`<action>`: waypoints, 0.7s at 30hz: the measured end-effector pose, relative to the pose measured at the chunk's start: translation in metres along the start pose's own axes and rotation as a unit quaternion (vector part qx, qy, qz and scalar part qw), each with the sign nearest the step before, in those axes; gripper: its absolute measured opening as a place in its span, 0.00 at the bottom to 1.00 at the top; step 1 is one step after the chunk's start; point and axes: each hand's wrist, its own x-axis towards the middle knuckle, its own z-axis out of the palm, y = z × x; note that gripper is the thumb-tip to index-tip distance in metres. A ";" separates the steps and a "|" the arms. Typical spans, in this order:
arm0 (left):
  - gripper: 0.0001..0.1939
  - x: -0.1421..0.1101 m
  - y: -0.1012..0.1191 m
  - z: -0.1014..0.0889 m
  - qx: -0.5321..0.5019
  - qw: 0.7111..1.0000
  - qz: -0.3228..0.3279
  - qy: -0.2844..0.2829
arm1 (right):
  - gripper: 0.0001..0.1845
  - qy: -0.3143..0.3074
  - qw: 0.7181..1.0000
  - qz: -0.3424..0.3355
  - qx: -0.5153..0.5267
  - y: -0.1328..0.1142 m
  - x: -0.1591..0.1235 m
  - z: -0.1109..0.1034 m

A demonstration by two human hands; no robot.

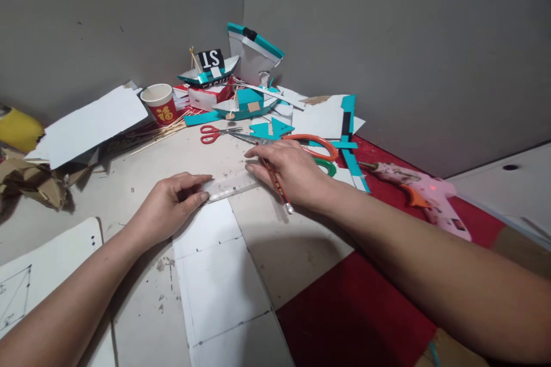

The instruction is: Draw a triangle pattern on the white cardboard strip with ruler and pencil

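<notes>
A clear ruler (230,184) lies across the far end of a white strip of card (219,275) marked with pencil lines and dots. My left hand (170,203) is closed on the ruler's left end, thumb and fingers pinching it. At the other end is my right hand (297,175), its fingers curled round a red and black striped pencil (275,183) whose eraser end points back toward me. The right thumb and forefinger are by the ruler's right part; whether they press on it I cannot tell. Large scissors with orange (321,143) and green handles lie partly hidden behind that hand.
Small red scissors (210,134), card boats (247,104), a paper cup (160,104) and thin sticks crowd the back. A pink glue gun (434,198) with a red light lies at right on a red surface. A marked drawing sheet (55,252) is at left.
</notes>
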 end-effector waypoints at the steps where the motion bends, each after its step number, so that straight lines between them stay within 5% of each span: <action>1: 0.20 0.000 0.000 0.000 -0.001 1.000 -0.001 -0.002 | 0.13 0.005 1.000 0.003 0.002 0.000 0.000 -0.001; 21: 0.20 -0.005 0.005 -0.011 0.004 0.998 0.010 -0.060 | 0.12 -0.017 1.000 -0.008 0.001 0.000 0.000 0.001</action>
